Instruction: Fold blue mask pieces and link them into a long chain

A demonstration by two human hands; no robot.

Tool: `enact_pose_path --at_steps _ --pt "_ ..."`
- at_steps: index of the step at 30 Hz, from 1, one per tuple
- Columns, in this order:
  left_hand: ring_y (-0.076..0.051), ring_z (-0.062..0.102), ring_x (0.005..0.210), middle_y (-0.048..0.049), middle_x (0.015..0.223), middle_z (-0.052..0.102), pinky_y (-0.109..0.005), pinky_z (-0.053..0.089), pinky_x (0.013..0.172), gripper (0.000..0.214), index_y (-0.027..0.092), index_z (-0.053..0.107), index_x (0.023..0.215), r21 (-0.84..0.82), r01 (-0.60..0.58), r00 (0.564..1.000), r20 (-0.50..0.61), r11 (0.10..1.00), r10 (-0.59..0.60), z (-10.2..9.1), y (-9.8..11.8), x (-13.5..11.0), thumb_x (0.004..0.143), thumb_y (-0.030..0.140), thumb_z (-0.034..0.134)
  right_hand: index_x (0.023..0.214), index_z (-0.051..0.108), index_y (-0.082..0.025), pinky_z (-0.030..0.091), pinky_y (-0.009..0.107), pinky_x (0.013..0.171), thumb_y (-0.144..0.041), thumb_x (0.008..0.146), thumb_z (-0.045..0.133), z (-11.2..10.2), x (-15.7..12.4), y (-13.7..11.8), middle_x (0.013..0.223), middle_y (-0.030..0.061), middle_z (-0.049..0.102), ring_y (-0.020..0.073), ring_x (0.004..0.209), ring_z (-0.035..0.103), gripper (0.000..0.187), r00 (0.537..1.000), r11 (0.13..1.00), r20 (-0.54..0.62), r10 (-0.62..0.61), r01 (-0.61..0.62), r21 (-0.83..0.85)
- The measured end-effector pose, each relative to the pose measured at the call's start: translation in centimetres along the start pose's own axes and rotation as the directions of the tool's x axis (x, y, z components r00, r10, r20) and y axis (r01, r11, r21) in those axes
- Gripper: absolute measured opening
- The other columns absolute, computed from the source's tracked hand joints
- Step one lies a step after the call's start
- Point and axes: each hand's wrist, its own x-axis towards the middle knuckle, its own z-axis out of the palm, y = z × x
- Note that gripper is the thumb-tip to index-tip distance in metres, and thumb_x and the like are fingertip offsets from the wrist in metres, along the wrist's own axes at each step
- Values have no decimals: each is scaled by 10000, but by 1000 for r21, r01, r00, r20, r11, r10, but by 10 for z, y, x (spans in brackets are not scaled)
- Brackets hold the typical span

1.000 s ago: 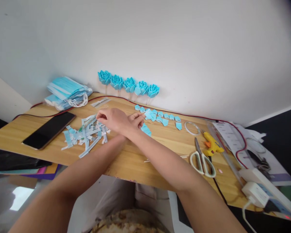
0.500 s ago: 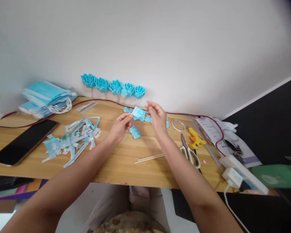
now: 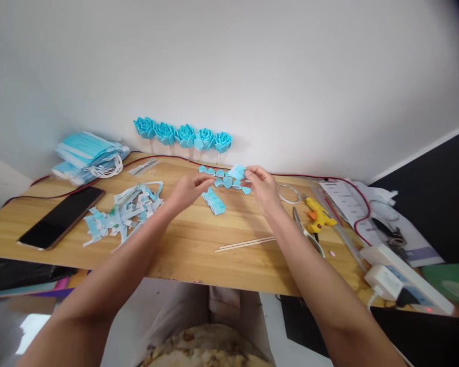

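My right hand (image 3: pixel 263 186) pinches a pale blue piece of mask fabric (image 3: pixel 237 172) between thumb and fingers, above the table near the wall. To its left is my left hand (image 3: pixel 191 191), its thumb and fingertips drawn together with nothing visible in them. Beneath and between the hands lie rows of small folded blue petals (image 3: pixel 227 181). A stack of blue fabric pieces (image 3: pixel 214 202) rests just in front of them. Several blue fabric roses (image 3: pixel 185 135) on thin sticks lean against the wall behind.
On the left lie face masks (image 3: pixel 86 150), a phone (image 3: pixel 63 218) and fabric scraps (image 3: pixel 128 209). Two thin sticks (image 3: pixel 245 244) lie in front. To the right are a wire coil (image 3: pixel 289 194), partly covered scissors (image 3: pixel 297 218), a yellow glue gun (image 3: pixel 320 215) and a power strip (image 3: pixel 409 280).
The blue fabric piece has passed from my left hand to my right. My left hand has let go and drawn slightly away. The whole view has shifted a little.
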Motion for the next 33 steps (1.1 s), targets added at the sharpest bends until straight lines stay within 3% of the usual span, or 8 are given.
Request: enact_pose_path --at_steps 2,5,8,12,17,22,26,33 --pt "-186 594 690 -36 777 706 -279 380 636 309 203 771 954 328 -79 997 42 941 69 -24 8 2 863 437 591 796 656 -214 527 248 666 -428 672 746 -12 2 4 765 -30 655 114 708 611 263 999 999 -34 0 2 51" --pt "-250 632 854 -72 882 725 -329 429 774 297 198 751 933 646 -202 979 156 737 131 -54 8 -7 887 418 557 796 638 -214 522 233 638 -426 658 758 -25 2 16 778 -29 655 109 709 615 280 998 993 -49 48 -43 107" --pt "-280 613 1028 -116 1073 699 -397 436 935 288 182 712 964 751 -311 948 291 583 131 -70 -17 -32 910 349 484 795 644 -206 516 238 622 -427 643 772 -30 0 26 767 -24 654 106 681 602 296 996 990 -50 79 -73 121" --pt "-327 592 1100 -153 1119 663 -480 438 988 299 188 679 846 838 -260 958 286 480 21 -89 -60 -62 906 337 426 782 659 -200 500 240 601 -427 626 784 -27 -3 28 745 -23 645 106 662 584 303 996 986 -43 80 -73 153" --pt "-317 584 1185 -141 1220 650 -472 437 1041 395 203 664 1049 734 -199 978 191 650 83 -103 -49 -49 835 504 523 754 668 -204 494 250 635 -404 660 774 -22 -8 21 739 -25 636 110 678 568 245 998 985 15 53 -55 163" --pt "-290 621 1126 -110 1218 698 -390 452 983 478 201 677 1153 700 -105 987 159 707 -11 -65 -17 -3 873 526 466 808 694 -210 489 264 672 -418 668 769 -22 -11 19 784 -18 656 113 688 552 261 998 988 44 52 -58 143" --pt "-284 666 924 -99 1012 753 -321 453 765 428 203 737 975 732 46 972 126 680 -201 -32 -33 33 885 482 425 798 693 -209 492 262 664 -424 643 784 -22 -12 18 788 -18 654 116 693 555 279 996 982 61 62 -72 177" --pt "-235 575 676 -68 725 685 -292 342 594 320 214 649 666 531 81 980 114 844 -165 -10 -67 48 767 491 523 759 667 -215 511 262 651 -398 652 772 -22 -14 12 768 -23 630 127 720 572 236 995 965 82 56 -75 250"
